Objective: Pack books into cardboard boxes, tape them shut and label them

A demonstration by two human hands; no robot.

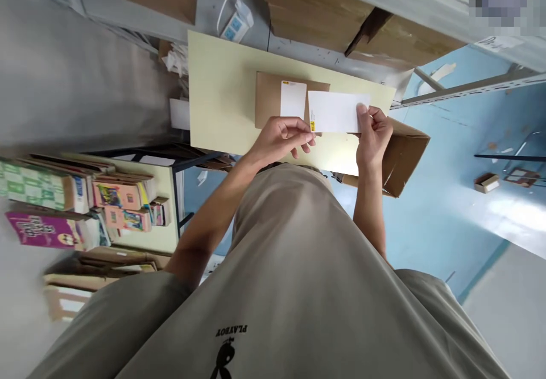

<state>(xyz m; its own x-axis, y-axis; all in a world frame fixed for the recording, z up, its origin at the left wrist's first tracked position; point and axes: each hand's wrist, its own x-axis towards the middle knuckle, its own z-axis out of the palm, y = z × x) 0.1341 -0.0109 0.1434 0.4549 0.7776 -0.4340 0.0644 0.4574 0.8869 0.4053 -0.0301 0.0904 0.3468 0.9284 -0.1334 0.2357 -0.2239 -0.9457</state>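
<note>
A blank white label [335, 111] with a small yellow mark at one corner is held up above the table. My right hand [374, 134] pinches its right end, thumb on top. At the label's lower left corner is my left hand [286, 135], thumb and index finger closed on that corner and the other fingers loosely curled. Beneath and to the left lies a flat brown cardboard box [268, 100]. Stuck on or lying upon the box is another white label [293, 100], also with a yellow corner mark. The held label hides part of the box's right side.
The pale yellow tabletop [222, 94] carries the box. An open carton [405, 154] stands by its right end. Behind are large cartons [315, 15] and a white power strip [235, 26] on a grey surface. Books [123, 197] are stacked at left.
</note>
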